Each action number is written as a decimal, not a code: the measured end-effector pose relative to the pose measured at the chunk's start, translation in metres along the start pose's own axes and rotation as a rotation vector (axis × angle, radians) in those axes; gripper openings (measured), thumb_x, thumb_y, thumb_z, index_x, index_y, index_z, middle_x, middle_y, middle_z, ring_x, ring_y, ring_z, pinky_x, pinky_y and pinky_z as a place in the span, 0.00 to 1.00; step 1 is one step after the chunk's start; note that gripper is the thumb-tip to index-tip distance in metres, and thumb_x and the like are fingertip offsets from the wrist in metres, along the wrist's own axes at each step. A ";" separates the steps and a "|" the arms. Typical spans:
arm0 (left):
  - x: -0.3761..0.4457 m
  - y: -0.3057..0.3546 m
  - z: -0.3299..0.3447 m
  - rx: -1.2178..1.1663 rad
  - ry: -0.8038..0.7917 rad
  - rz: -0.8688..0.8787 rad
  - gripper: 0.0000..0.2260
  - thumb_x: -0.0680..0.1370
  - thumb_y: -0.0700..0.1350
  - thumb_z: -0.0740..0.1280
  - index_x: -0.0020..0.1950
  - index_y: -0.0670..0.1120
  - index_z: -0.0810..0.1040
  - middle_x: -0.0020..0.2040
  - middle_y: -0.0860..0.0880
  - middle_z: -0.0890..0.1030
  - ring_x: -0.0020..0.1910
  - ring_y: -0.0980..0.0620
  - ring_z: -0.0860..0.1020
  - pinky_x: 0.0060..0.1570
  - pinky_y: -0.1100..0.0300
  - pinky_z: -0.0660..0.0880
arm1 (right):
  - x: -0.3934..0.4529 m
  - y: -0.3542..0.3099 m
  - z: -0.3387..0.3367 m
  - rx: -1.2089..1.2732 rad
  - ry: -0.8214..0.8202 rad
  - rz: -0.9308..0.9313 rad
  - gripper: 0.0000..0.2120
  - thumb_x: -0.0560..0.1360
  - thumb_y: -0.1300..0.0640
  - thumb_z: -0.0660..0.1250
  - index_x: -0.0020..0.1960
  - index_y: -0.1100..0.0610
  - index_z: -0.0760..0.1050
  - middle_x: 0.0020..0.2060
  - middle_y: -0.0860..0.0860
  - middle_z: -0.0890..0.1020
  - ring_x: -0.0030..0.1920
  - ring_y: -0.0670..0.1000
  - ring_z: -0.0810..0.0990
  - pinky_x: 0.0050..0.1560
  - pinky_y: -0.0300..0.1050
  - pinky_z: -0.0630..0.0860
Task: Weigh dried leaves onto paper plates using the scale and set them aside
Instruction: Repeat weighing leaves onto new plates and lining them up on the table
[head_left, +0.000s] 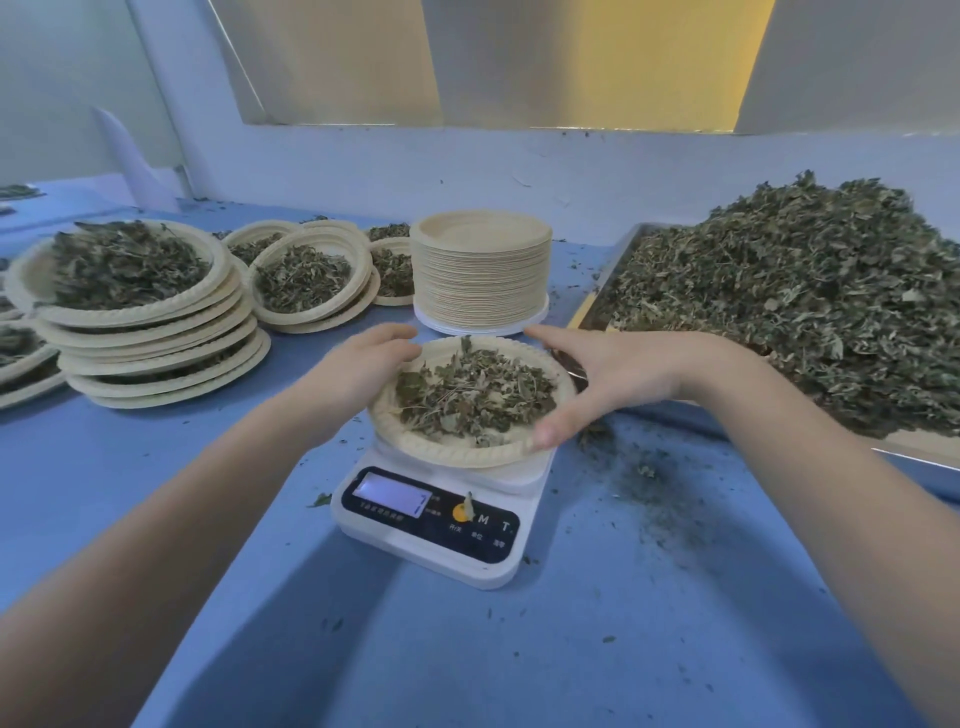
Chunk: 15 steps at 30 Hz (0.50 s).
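While both hands clasp the filled plate (470, 447) on the scale (431, 525), left hand (358, 374) at nine o'clock, right hand (608, 384) at three, fingers curled round its rim, we judge weighing finished; next, lift level toward the stack (150, 343) at ten o'clock.

A blue table (467, 649) fills the lower part of the frame and runs up to a pale wall (571, 171) across the middle. Above the wall, along the top of the frame, sits a wide window (519, 62) with white panels and a yellowish glow between them, its sill dotted with small dark specks. At the upper left a white slanted post (171, 98) rises beside another pale wall surface, and the light over everything is soft and bluish.
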<state>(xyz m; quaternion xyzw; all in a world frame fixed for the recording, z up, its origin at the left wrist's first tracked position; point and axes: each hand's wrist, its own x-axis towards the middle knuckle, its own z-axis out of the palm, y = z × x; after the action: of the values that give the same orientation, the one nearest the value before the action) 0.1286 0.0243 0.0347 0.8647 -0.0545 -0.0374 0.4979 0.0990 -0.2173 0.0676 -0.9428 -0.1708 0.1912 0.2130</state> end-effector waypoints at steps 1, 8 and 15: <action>-0.001 -0.001 0.002 -0.017 -0.017 -0.021 0.17 0.81 0.50 0.58 0.70 0.55 0.69 0.70 0.54 0.69 0.65 0.54 0.68 0.58 0.61 0.60 | 0.001 -0.001 0.002 -0.051 -0.007 0.000 0.69 0.48 0.27 0.72 0.77 0.45 0.39 0.77 0.41 0.47 0.75 0.43 0.49 0.75 0.46 0.48; -0.006 -0.002 0.011 -0.050 0.066 -0.045 0.20 0.81 0.52 0.56 0.72 0.49 0.66 0.69 0.50 0.70 0.65 0.50 0.70 0.58 0.57 0.66 | 0.010 -0.008 0.011 -0.066 0.031 -0.044 0.72 0.45 0.30 0.76 0.76 0.41 0.35 0.77 0.42 0.48 0.75 0.44 0.50 0.73 0.44 0.52; 0.005 0.014 -0.050 -0.044 0.269 0.027 0.11 0.79 0.49 0.61 0.61 0.50 0.75 0.52 0.52 0.75 0.45 0.55 0.73 0.41 0.63 0.66 | 0.045 -0.046 -0.011 0.030 0.125 -0.206 0.70 0.46 0.33 0.76 0.77 0.43 0.39 0.76 0.42 0.53 0.73 0.42 0.54 0.66 0.35 0.53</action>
<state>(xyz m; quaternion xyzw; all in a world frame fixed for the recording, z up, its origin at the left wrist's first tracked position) 0.1389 0.0592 0.0717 0.8500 0.0020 0.0845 0.5199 0.1318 -0.1639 0.0848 -0.9271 -0.2504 0.1117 0.2557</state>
